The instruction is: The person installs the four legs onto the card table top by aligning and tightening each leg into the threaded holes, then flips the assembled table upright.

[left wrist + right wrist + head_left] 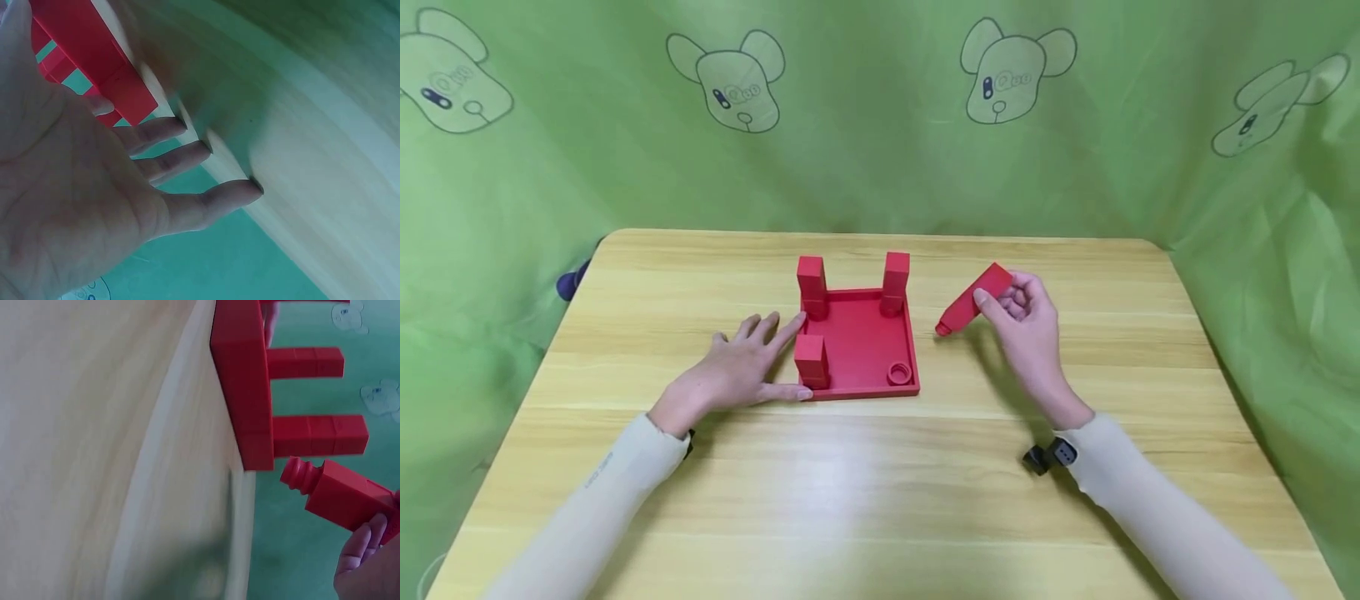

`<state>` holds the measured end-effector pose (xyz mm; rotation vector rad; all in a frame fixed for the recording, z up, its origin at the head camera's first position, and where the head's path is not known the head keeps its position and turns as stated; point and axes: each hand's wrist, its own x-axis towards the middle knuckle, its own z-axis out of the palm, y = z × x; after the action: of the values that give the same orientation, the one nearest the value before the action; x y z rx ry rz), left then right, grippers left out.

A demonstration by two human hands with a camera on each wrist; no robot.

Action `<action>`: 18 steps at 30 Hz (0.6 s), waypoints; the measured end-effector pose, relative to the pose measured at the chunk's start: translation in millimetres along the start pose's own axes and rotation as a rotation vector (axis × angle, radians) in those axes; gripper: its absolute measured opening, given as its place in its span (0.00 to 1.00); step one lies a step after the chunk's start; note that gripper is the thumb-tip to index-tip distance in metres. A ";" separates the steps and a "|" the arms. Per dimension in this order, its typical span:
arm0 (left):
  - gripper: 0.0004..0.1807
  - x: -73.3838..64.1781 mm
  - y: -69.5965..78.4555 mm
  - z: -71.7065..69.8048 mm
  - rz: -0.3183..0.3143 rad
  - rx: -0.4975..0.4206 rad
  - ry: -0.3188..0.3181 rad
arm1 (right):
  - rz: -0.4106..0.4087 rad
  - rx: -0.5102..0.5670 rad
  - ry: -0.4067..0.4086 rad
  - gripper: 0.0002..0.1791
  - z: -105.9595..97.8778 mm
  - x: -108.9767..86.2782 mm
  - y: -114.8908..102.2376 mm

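Note:
A square red tray (857,342) with a low rim lies on the table, and red square posts stand at three of its corners: back left (812,283), back right (896,283) and front left (812,360). At the front right corner a round threaded socket (899,374) shows. My left hand (737,362) is spread, its thumb and index fingertip touching the tray's left side. To the right of the tray, my right hand (1026,329) pinches a loose red post (973,302) near its upper end. That post slants, its threaded tip (301,475) pointing down toward the tray.
The wooden table (850,500) has rounded back corners. A green curtain (880,167) with printed bear heads hangs behind it and at both sides. A dark blue object (568,285) peeks out past the table's left edge.

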<state>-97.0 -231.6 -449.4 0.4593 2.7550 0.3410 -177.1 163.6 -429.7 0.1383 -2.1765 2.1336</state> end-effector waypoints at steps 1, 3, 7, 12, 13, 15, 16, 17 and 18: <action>0.66 0.0 -0.1 -0.1 0.002 0.001 0.000 | -0.013 0.001 -0.014 0.17 1.4 -2.9 -0.8; 0.66 0.1 -0.3 -0.5 0.002 0.003 -0.001 | -0.040 0.011 -0.047 0.17 4.2 -8.6 -2.6; 0.66 0.1 0.0 -2.5 -0.003 0.003 -0.010 | -0.089 0.017 -0.138 0.18 9.4 -19.7 -3.8; 0.66 -0.3 0.0 -2.8 -0.006 0.001 -0.013 | -0.117 0.005 -0.228 0.19 15.5 -31.5 -2.0; 0.66 -0.4 0.0 -2.6 -0.006 0.002 -0.013 | -0.117 -0.001 -0.240 0.20 16.5 -33.6 -1.4; 0.66 -0.5 0.0 -1.8 -0.004 -0.001 -0.012 | -0.115 -0.011 -0.257 0.20 18.1 -37.5 0.4; 0.66 -0.5 0.1 -1.6 -0.005 -0.002 -0.012 | -0.115 -0.015 -0.264 0.21 19.0 -39.2 1.3; 0.66 -0.4 0.1 -1.2 -0.004 -0.004 -0.010 | -0.114 -0.018 -0.270 0.21 19.8 -40.9 2.5; 0.66 -0.6 0.0 -1.0 -0.005 -0.006 -0.010 | -0.114 -0.014 -0.279 0.22 20.9 -42.1 3.3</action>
<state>-96.8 -231.9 -448.3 0.4518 2.7447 0.3448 -135.9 142.8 -438.7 0.5762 -2.2611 2.1460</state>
